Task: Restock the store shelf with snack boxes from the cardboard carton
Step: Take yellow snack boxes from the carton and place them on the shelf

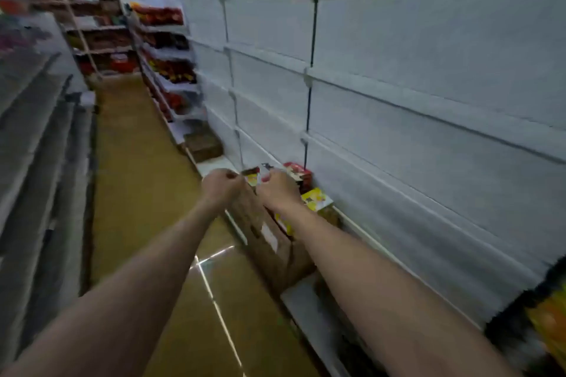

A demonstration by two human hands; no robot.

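Now both hands' fingers [232, 176] curled over carton [269, 242] by shelf edge [306, 309]; grip unclear.

I see both arms bare and stretched well forward, converging toward 12 o'clock. The left arm enters from 7 o'clock, its forearm rising straight to the wrist. The left hand [221, 184] shows its back to my camera, fingers curled tight; motion blur keeps me from telling whether it grips anything. The right arm enters from 4 o'clock, running up to a level wrist. The right hand [277, 190] lies just beside the left, at its 3 o'clock, knuckles up, fingers curled under. Its contents I cannot make out. The hands do not touch.
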